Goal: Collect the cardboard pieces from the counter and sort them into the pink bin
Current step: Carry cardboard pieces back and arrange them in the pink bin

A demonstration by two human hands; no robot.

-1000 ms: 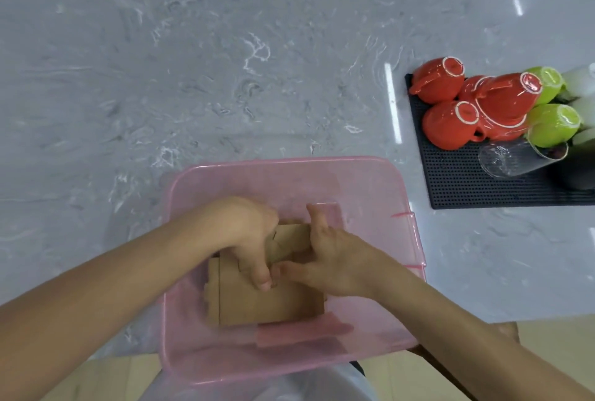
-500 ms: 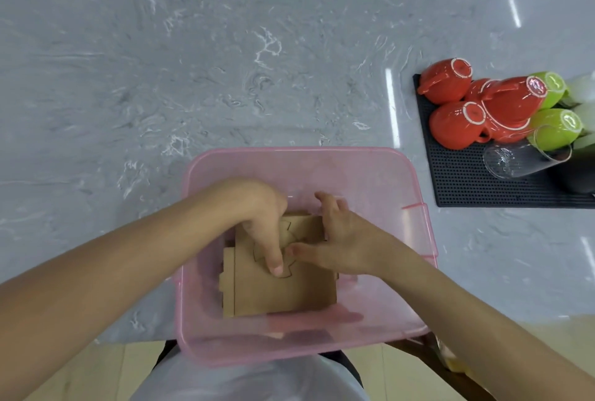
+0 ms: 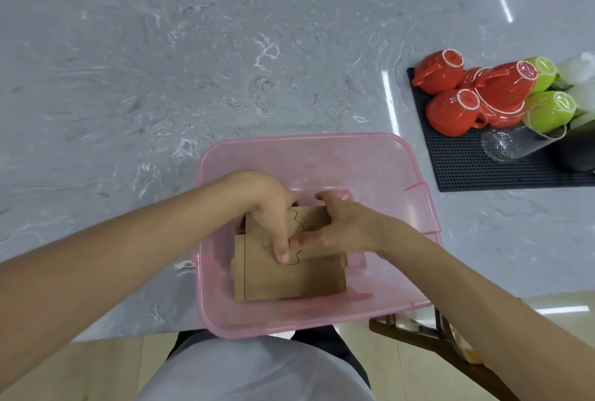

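A translucent pink bin (image 3: pixel 322 146) stands at the near edge of the grey marble counter (image 3: pixel 161 78). Flat brown cardboard pieces (image 3: pixel 289 278) lie stacked on its floor. Both my hands are inside the bin on top of the stack. My left hand (image 3: pixel 270 210) presses its fingers down on a small notched top piece. My right hand (image 3: pixel 338 226) holds the same piece from the right, thumb tip next to my left fingertips. The stack's far part is hidden under my hands.
A black ribbed mat (image 3: pixel 467 165) lies at the right with upturned red cups (image 3: pixel 450 110), green cups (image 3: pixel 550 107) and a tipped clear glass (image 3: pixel 515 143). A wooden chair or stool frame (image 3: pixel 418 336) shows below the counter edge.
The view shifted so the bin sits a little further right and lower in frame. My hands stayed on the top cardboard piece, pressing it in nearly the same spot.
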